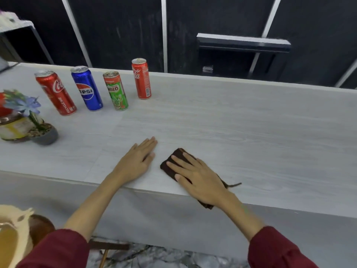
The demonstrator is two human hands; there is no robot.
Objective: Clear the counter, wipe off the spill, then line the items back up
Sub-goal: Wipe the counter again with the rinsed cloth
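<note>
Several drink cans stand in a row at the far left of the pale counter [241, 128]: a red Coca-Cola can [56, 92], a blue Pepsi can [87, 88], a green Milo can [116, 90] and a second red Coca-Cola can [141, 78]. My right hand [197, 176] lies flat with fingers spread on a dark brown cloth [178, 154] near the counter's front edge; part of the cloth hangs over the edge. My left hand [136, 161] rests flat on the bare counter just left of the cloth, holding nothing. No spill is visible.
At the left edge sit a small grey pot with a blue artificial flower [41, 130] and a jar [12, 126] beside it. A dark panelled wall with a shelf [243, 42] lies beyond the counter. A cream chair [13, 236] stands below left.
</note>
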